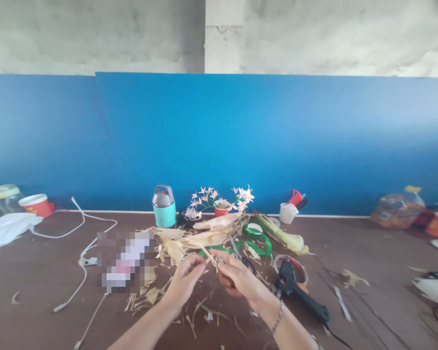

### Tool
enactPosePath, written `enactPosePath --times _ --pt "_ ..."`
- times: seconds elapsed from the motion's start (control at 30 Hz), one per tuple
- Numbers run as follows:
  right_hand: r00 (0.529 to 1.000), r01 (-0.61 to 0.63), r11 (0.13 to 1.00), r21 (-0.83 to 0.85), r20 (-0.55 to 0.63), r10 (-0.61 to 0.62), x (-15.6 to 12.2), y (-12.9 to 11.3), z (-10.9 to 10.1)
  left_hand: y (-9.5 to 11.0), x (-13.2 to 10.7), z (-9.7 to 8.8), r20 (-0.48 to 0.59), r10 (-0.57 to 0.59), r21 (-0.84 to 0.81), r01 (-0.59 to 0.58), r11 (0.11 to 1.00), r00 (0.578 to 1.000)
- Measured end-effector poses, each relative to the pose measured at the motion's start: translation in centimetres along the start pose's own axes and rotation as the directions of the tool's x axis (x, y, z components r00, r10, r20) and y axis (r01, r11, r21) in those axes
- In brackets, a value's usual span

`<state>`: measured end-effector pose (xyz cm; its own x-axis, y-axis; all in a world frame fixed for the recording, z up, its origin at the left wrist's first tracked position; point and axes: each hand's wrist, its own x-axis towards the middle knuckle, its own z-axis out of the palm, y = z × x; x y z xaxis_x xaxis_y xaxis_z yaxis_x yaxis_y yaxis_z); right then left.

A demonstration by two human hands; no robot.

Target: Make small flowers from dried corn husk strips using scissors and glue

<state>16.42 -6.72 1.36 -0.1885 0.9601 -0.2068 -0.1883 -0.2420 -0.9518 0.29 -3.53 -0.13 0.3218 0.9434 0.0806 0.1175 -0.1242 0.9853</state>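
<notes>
My right hand (239, 277), with a bracelet at the wrist, pinches a narrow pale strip of corn husk (209, 255) between thumb and fingers. My left hand (188, 278) is closed in a pinch just left of the strip; whatever its fingertips hold is too small to make out. Right behind both hands lie dried corn husks (200, 239) and a curl of green ribbon (266, 245). Scissors (235, 245) rest partly hidden beyond my right hand. Husk scraps (151, 294) are scattered around and below my hands.
A black glue gun (301, 294) lies at the right against a tape roll (302, 270). Pale flowers (244, 194) in a red cup (222, 210), a turquoise flask (164, 214) and a white cup (287, 214) stand near the blue partition (219, 136). White cables (83, 262) cross the left side.
</notes>
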Motion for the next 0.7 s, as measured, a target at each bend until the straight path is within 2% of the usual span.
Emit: enactPosePath --times 0.1,0.23,0.4,0.5,0.6,0.7 --pt "0.996 -0.032 0.994 -0.107 0.075 0.04 -0.2 0.1 0.1 0.1 -0.1 0.0 0.018 -0.017 -0.045 0.018 0.999 1.0" --pt "0.999 -0.016 0.985 -0.173 0.038 0.023 0.0 0.3 0.3 0.0 0.0 0.0 0.015 -0.021 -0.091 0.022 0.996 1.0" --pt "0.999 0.032 0.974 -0.224 0.014 -0.029 0.6 1.0 0.6 -0.7 0.2 0.0 -0.058 0.026 -0.043 -0.028 0.999 0.998" --pt "0.986 0.156 0.926 -0.342 0.006 -0.164 0.8 1.5 0.8 -1.4 0.3 0.1 -0.107 0.035 -0.027 -0.038 0.999 0.994" --pt "0.928 0.359 0.812 -0.461 0.087 -0.361 0.9 1.8 0.9 -1.7 0.4 0.2 -0.137 0.017 -0.031 -0.022 0.999 0.99" --pt "0.881 0.445 0.695 -0.565 0.138 -0.452 0.8 2.2 0.8 -1.6 0.4 0.3 -0.163 -0.007 -0.035 0.001 0.999 0.987"
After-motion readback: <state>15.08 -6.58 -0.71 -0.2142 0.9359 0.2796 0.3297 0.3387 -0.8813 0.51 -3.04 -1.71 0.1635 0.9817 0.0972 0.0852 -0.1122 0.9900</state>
